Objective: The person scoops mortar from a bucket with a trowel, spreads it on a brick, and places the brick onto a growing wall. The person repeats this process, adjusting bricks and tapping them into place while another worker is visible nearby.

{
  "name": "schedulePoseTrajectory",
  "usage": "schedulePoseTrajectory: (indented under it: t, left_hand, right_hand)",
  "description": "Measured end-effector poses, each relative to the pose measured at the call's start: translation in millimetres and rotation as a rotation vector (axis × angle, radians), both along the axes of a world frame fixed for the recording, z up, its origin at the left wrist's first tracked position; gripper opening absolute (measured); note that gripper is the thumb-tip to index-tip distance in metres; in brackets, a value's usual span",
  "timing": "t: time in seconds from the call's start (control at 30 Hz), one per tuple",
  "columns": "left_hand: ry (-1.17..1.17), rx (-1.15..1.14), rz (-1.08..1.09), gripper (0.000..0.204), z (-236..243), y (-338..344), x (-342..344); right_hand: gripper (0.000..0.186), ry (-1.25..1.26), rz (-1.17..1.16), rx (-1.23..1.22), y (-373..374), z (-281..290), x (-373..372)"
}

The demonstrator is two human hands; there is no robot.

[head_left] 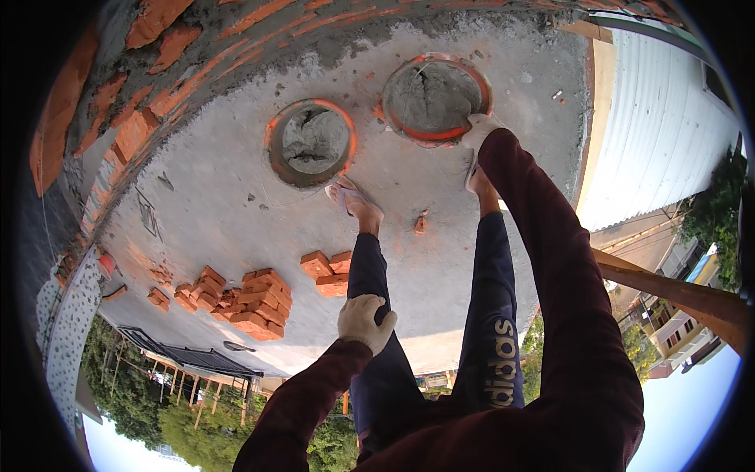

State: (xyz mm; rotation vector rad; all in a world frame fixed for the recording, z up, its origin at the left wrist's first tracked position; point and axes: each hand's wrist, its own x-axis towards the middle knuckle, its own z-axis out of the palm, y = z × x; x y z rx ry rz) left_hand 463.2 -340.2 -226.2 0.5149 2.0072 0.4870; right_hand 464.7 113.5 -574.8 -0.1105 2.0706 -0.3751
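Observation:
My right hand [480, 132], in a pale work glove, is closed at the near right edge of an orange-rimmed bucket [436, 138]. Its fingertips are partly hidden against the rim. Grey wet mortar [432, 96] fills this bucket, and a thin wire handle crosses its far side. Just left of it stands a second orange-rimmed bucket [351, 143], also with mortar [313, 145] inside, its surface lower and uneven. My left hand [366, 322], gloved too, rests on my left leg around the knee and holds nothing.
A part-built brick wall [134, 134] curves along the far left. Stacked bricks [263, 303] and a smaller pile [326, 271] lie left of my legs. A brick fragment [421, 225] sits between my sandalled feet. White corrugated sheeting [661, 118] and a wooden beam [676, 295] are at right.

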Motion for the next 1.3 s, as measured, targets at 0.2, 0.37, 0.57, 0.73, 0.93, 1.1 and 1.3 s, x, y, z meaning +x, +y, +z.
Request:
schedulePoseTrajectory:
  t: [0.2, 0.37, 0.57, 0.73, 0.93, 1.1, 1.3]
  left_hand:
    - [-0.029, -0.089, -0.013, 0.031, 11.6, 7.0, 1.1]
    - [-0.016, -0.096, -0.067, 0.030, 11.2, 15.4, -3.7]
    - [0.041, -0.087, -0.118, 0.029, 10.6, 22.0, -18.2]
    - [0.098, -0.065, -0.082, 0.036, 15.6, 10.7, -36.0]
    - [0.307, -0.027, -0.103, 0.044, 37.9, -6.8, -60.2]
    - [0.001, -0.101, -0.040, 0.053, 104.2, 8.2, -117.4]
    - [0.059, -0.218, 0.526, 0.051, 171.2, -9.4, -128.0]
  right_hand:
    - [0.032, -0.153, -0.910, -0.043, -28.6, 66.8, -31.6]
    - [0.039, -0.032, -0.949, -0.167, -12.0, 68.4, 7.3]
    - [0.039, 0.213, -0.825, -0.263, 16.4, 98.8, 24.9]
    - [0.034, 0.126, -0.869, -0.332, 21.7, 225.2, 35.0]
    - [0.021, 0.163, -0.904, -0.396, 63.1, 481.4, 24.8]
    - [0.019, 0.136, -0.971, -0.308, 132.8, 647.4, -44.7]
    - [0.025, 0.244, -0.849, -0.170, 219.0, 707.7, -125.9]
